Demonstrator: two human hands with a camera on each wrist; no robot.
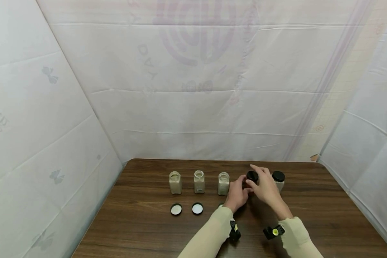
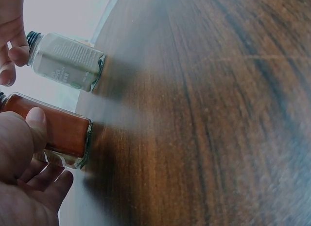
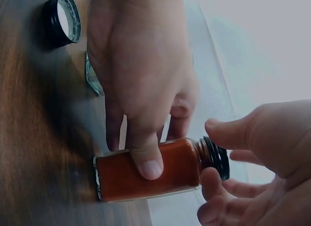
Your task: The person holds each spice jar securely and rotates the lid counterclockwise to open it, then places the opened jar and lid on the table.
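A glass jar of red-orange powder (image 3: 146, 170) stands between the hands at the right of the table. My left hand (image 1: 237, 194) grips its body, the thumb laid along one face in the left wrist view. The jar's black lid (image 3: 221, 160) sits at the neck, with some thread showing below it. Thumb and fingers of my right hand (image 1: 267, 186) hold this lid from both sides. Just right of that hand is another jar with a black lid (image 1: 278, 176), its label and pale contents visible in the left wrist view.
Three uncapped jars of pale powder stand in a row to the left: one jar (image 1: 175, 183), a second (image 1: 199, 182) and a third (image 1: 223, 184). Before them lie upturned black lids, one lid (image 1: 176, 209) and another (image 1: 197, 208); a third lid (image 3: 63, 21) is partly hidden by the left arm.
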